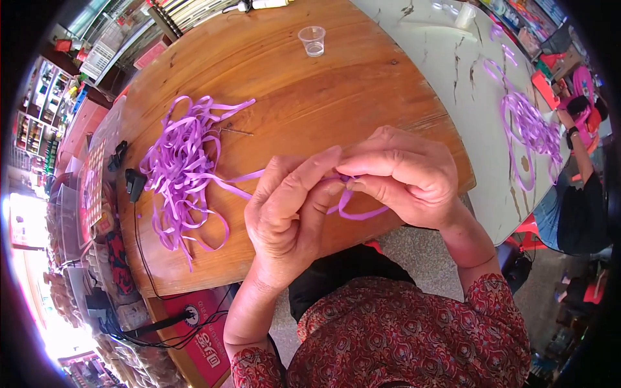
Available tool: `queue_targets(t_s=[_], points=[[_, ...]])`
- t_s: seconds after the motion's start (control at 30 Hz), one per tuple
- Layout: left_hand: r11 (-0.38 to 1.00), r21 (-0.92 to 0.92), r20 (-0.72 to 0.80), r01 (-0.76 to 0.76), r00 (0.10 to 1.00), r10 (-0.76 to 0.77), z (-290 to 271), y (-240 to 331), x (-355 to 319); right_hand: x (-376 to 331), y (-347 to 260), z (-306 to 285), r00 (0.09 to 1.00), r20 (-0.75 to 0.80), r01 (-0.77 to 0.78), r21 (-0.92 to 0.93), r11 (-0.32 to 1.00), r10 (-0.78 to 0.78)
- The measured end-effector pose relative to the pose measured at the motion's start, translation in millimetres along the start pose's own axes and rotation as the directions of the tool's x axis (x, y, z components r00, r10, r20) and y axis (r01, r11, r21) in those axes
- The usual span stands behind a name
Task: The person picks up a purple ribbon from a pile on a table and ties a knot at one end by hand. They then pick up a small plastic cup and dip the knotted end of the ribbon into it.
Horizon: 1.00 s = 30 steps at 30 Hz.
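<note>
Both my hands meet over the near edge of the wooden table, pinching one purple ribbon (359,213) between the fingertips. My left hand (291,204) is closed, with thumb and forefinger pressed on the ribbon. Against it, my right hand (407,174) pinches the same spot, where a small dark purple bit shows; its shape is mostly hidden by the fingers. A loop of ribbon hangs below my right fingers. From my left hand the strip runs left to a tangled heap of purple ribbon (184,168) on the table.
A clear plastic cup (313,42) stands at the far side of the wooden table (310,97). A thin stick-like thing (237,131) lies beside the heap. On the white marbled table (440,64) at right lies more purple ribbon (530,126), near another person's arm (582,152). Black cables (145,252) hang at left.
</note>
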State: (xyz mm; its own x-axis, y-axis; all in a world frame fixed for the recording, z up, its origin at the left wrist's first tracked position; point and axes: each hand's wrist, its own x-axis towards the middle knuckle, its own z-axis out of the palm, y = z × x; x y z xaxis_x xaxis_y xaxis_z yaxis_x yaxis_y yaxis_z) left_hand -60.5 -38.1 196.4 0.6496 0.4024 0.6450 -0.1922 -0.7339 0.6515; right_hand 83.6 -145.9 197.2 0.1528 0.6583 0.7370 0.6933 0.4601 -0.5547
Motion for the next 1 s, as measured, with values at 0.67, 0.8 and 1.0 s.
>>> queue_targets(t_s=[0.67, 0.8, 1.0], points=[[0.897, -0.369, -0.105, 0.243, 0.948, -0.3, 3, -15, -22, -7, -2, 7, 0.991, -0.028, -0.129, 0.017, 0.992, 0.129], [0.941, -0.23, -0.113, 0.249, 0.953, -0.28, 2, -14, -25, -9, -1, 15, 0.969, -0.083, -0.223, 0.102, 0.97, 0.231], [0.973, -0.188, -0.124, 0.136, 0.979, -0.161, 8, -21, -25, -16, 17, 12, 0.995, -0.028, -0.093, 0.116, 0.989, 0.097]])
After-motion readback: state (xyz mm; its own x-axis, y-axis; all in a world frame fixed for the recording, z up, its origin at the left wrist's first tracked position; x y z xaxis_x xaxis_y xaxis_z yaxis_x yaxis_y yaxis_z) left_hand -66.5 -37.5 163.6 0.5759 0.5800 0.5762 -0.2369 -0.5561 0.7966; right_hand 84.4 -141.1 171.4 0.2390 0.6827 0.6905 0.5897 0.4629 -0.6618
